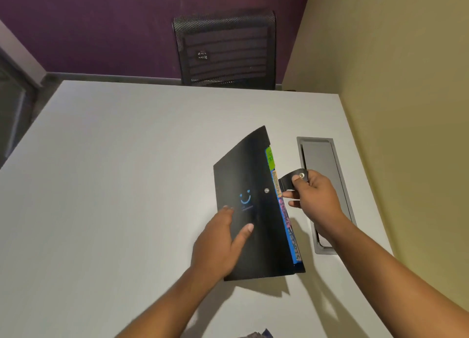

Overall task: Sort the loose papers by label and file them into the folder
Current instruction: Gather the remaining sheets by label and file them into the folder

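Note:
A black folder (251, 182) with a blue smiley print lies on the white table (114, 175), right of centre. Coloured label tabs (284, 210) in green, tan, pink and blue stick out along its right edge. My left hand (220, 243) rests flat on the folder's cover, fingers straight. My right hand (312, 198) pinches the folder's black snap strap (289, 181), lifted off to the right of the cover. A metal snap stud (266, 190) shows on the cover. No loose papers are visible on the table.
A grey cable hatch (321, 185) is set into the table to the right of the folder. A black mesh chair (224, 49) stands behind the far edge. A yellow wall (406, 109) borders the right side. Something dark and blurred shows at the bottom edge (256, 334).

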Demonstrator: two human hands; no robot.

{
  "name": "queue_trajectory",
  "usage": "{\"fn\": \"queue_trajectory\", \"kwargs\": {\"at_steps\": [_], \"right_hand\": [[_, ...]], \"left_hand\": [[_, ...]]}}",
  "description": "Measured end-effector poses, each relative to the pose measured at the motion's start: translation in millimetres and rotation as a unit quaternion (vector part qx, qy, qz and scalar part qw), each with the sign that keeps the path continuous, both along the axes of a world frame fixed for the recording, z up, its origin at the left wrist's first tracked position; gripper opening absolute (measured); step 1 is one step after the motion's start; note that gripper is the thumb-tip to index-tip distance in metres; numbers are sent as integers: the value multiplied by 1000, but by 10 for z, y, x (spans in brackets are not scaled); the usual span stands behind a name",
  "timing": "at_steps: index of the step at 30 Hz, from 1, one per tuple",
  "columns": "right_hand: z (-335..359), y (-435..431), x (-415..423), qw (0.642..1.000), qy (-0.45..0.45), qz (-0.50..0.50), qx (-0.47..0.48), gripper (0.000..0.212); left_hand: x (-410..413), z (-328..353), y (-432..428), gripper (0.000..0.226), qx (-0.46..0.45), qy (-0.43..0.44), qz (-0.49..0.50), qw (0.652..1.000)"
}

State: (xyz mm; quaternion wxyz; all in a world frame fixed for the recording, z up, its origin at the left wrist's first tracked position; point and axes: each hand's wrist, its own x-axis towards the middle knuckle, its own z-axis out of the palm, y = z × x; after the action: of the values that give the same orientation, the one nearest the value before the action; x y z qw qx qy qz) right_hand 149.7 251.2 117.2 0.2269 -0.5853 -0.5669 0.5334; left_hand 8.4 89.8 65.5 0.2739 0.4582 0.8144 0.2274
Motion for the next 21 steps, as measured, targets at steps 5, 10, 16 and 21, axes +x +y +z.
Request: {"fn": "queue_trajectory", "kwargs": {"at_steps": [5,10,16,21], "right_hand": [[-364,61,148,998,-56,9,-24,16],[-889,92,260,990,-120,8,-69,24],[-1248,53,384,972,-218,57,-62,21],[-1357,78,372,975,-187,75,-96,25]], "left_hand": [[-146,-426,145,96,-81,23,-80,993],[-223,-805,174,115,-160,83,-159,971],[-262,-1076,50,115,-209,103,-225,946],[-298,-1182,35,117,-210,92,-239,944]]}}
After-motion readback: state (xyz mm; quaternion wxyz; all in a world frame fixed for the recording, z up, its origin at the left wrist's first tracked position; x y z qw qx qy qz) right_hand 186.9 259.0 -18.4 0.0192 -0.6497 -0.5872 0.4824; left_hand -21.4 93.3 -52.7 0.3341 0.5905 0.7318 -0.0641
